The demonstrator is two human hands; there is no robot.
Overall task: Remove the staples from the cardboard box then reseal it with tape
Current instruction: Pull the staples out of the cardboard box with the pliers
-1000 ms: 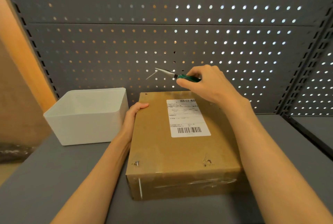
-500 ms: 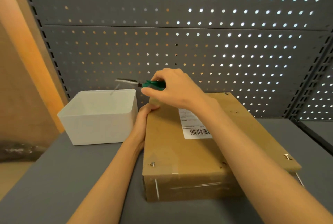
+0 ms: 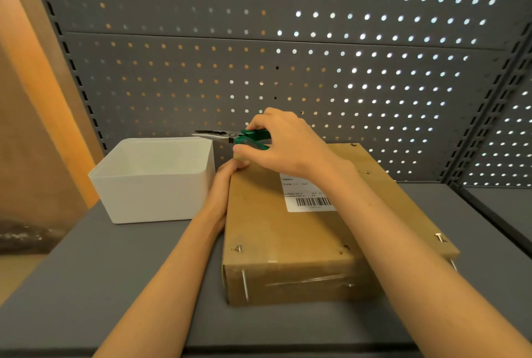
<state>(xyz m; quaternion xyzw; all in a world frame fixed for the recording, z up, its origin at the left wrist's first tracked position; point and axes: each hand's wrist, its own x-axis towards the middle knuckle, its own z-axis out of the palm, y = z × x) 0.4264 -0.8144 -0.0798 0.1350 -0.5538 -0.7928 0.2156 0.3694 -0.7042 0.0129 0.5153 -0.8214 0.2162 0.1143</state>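
- Box [image 3: 290, 231] lies on the shelf [image 3: 86, 285], just right of the bin [image 3: 149, 184].
- Left hand [image 3: 227, 182] grips the box's far-left edge.
- Right hand [image 3: 288, 144] grips pliers [image 3: 230, 137] above that corner, their nose over the bin's right rim, jaws nearly closed.

We are seeing the bin [image 3: 152, 182] sitting left of the box [image 3: 288, 231]. Both are lying on the shelf [image 3: 86, 271], centre frame.

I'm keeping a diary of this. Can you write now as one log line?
left hand: holds box | right hand: grips pliers over bin | staples: some left
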